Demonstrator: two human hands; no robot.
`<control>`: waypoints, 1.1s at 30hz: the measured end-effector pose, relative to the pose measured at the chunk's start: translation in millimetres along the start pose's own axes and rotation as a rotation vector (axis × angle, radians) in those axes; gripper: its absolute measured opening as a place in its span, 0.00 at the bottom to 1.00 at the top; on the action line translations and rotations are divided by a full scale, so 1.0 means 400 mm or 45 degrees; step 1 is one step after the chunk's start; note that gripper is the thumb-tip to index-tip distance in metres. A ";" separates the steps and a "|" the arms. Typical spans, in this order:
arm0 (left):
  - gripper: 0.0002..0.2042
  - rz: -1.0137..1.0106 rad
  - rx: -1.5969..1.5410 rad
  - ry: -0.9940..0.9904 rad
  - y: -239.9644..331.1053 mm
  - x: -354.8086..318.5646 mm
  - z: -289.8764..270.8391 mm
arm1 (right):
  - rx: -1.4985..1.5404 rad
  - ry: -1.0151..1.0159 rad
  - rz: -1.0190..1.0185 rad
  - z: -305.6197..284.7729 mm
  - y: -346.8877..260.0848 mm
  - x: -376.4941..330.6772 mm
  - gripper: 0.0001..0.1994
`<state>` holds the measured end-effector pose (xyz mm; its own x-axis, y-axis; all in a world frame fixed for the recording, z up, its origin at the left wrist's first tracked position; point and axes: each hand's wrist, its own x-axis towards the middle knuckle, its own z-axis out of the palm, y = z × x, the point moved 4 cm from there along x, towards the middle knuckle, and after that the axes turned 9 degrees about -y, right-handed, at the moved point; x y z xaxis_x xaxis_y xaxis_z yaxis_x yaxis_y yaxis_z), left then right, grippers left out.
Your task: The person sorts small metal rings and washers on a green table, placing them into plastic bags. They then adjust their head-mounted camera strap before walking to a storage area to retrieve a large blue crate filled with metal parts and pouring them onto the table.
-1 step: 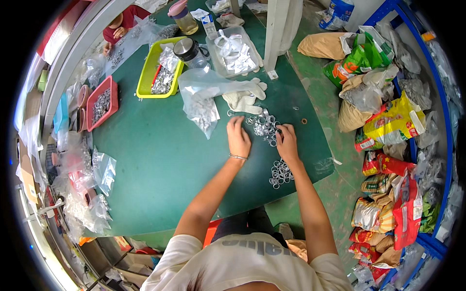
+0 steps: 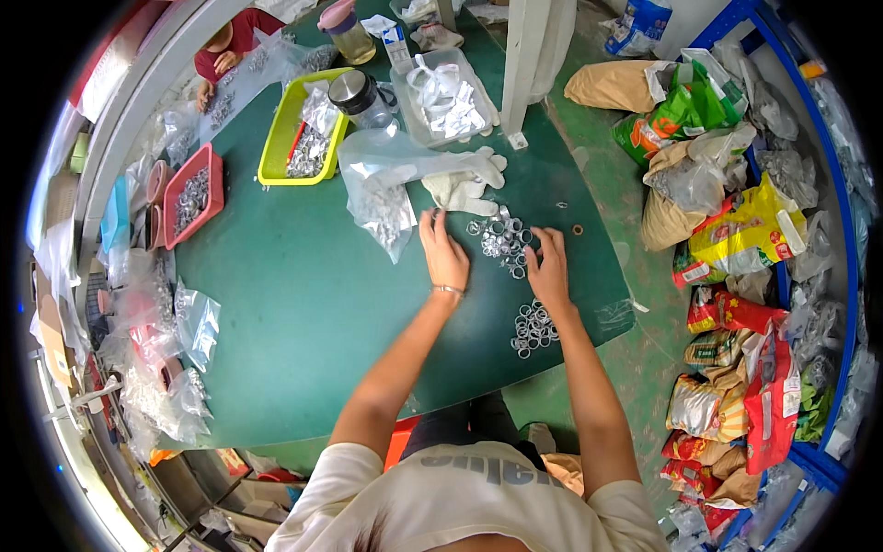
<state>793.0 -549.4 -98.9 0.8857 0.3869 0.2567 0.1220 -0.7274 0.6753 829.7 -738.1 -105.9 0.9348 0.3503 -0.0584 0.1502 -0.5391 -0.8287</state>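
Note:
My left hand (image 2: 445, 262) rests over the green table, left of a loose pile of silvery metal rings (image 2: 502, 237). Its fingers stretch forward, a little apart, with the tips beside a white knit glove (image 2: 457, 189). Whether a ring lies under those fingertips is hidden. At the pile's right edge is my right hand (image 2: 550, 276), fingers spread and slightly bent, thumb side against the outermost rings; I see nothing held in it. A second cluster of rings (image 2: 533, 329) lies nearer to me, just left of my right wrist.
A clear plastic bag (image 2: 377, 198) lies beyond my left hand. Behind it stand a yellow basket (image 2: 269, 138) of metal pieces, a lidded jar (image 2: 363, 101) and a clear bin (image 2: 414, 124). A red basket (image 2: 219, 184) is leftward. Sacks (image 2: 736, 230) line the right; another person (image 2: 241, 41) sits far left.
My left hand has shifted slightly forward and left, and its fingertips cover where a single ring lay. My right hand has moved a little right, its fingers spreading.

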 end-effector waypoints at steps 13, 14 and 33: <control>0.23 0.058 -0.408 -0.341 0.024 -0.052 0.011 | 0.014 -0.062 -0.324 0.042 -0.019 0.012 0.20; 0.23 0.063 -0.399 -0.306 0.019 -0.040 0.009 | 0.012 -0.022 -0.335 0.037 -0.022 0.027 0.21; 0.16 0.160 -0.344 -0.514 -0.022 0.044 0.011 | 0.282 -0.274 -0.238 0.063 -0.051 0.077 0.20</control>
<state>809.5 -538.5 -103.4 0.9953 0.0165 0.0959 -0.0702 -0.5608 0.8250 847.3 -696.9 -104.8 0.8051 0.5930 0.0091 0.2166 -0.2796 -0.9354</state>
